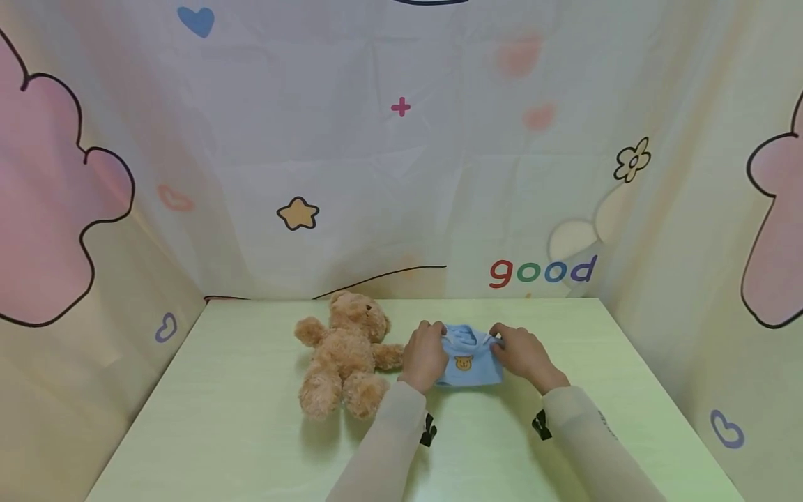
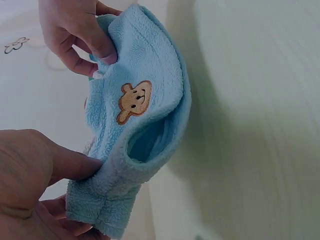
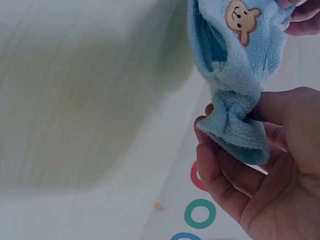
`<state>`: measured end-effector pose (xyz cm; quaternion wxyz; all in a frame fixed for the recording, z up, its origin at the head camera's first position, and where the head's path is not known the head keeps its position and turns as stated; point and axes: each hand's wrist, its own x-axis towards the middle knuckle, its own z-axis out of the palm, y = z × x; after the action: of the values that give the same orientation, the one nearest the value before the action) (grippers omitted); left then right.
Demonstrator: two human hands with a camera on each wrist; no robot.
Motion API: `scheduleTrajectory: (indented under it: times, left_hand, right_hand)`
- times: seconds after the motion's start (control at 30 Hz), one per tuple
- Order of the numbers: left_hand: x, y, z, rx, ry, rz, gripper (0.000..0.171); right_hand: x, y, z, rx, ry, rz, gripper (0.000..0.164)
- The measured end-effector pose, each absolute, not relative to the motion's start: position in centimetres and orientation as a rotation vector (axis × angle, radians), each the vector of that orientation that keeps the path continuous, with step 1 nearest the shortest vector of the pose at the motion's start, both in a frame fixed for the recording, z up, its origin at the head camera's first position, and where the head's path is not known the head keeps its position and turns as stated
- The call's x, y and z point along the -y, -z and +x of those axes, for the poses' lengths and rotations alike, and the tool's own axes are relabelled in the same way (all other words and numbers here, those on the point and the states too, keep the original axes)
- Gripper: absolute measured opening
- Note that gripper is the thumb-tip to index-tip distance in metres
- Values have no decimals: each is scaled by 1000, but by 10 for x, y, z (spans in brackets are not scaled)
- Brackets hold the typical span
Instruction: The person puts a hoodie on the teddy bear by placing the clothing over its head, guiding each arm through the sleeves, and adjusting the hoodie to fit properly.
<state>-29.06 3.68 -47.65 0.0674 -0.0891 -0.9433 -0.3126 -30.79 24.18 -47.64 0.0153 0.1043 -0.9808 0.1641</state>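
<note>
Both hands hold a small light-blue fleece doll's sweater (image 1: 477, 373) with a bear-face patch (image 2: 135, 102) on its front. My left hand (image 1: 425, 355) pinches it by the sleeve and shoulder on the left, thumb (image 2: 80, 165) on top. On the other side, my right hand (image 1: 523, 354) pinches the right sleeve, its cuff (image 3: 240, 145) lying over the fingers. The sweater's bottom hem gapes toward the wrist cameras, and its hood or collar faces away. Left of the sweater, a tan teddy bear (image 1: 346, 352) lies on its back, one arm (image 1: 387, 357) reaching close to my left hand.
A pale green table (image 1: 238, 390) carries the bear. Behind it and at both sides hangs a printed cloth backdrop (image 1: 351, 153) with hearts, a star and the word "good" (image 1: 542, 272). Black clips (image 1: 429, 430) show at both sleeves.
</note>
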Motion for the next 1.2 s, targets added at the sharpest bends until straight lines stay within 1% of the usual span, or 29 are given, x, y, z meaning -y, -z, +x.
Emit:
scheduleTrajectory:
  times: [0.4, 0.67, 0.77, 1.2]
  left_hand:
    - [-33, 441, -290, 2794, 829, -315, 28]
    - [-28, 410, -294, 2779, 775, -313, 30]
    - [-24, 399, -295, 2800, 745, -315, 30]
    - [4, 370, -304, 2867, 740, -432, 31]
  right_hand:
    - [-240, 444, -306, 2969, -552, 348, 28]
    - [-235, 418, -306, 2913, -614, 319, 29]
    - [-232, 411, -306, 2890, -614, 349, 29]
    - [-217, 394, -308, 2788, -641, 436, 29]
